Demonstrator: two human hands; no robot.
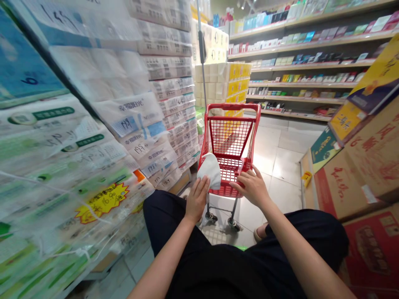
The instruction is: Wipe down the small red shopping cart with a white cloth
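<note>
A small red plastic shopping cart stands on the floor in front of my knees. My left hand is closed on the lower edge of a white cloth, which lies against the cart's near left corner. At the cart's near right corner is my right hand, its fingers apart and resting on the red rim, with nothing held in it. The cart's basket is a red grid, and its wheels show below, between my feet.
Wrapped paper packs are stacked high on the left, with a yellow price tag. Cardboard boxes line the right side. Shelves of small goods stand at the back, beyond the tiled floor.
</note>
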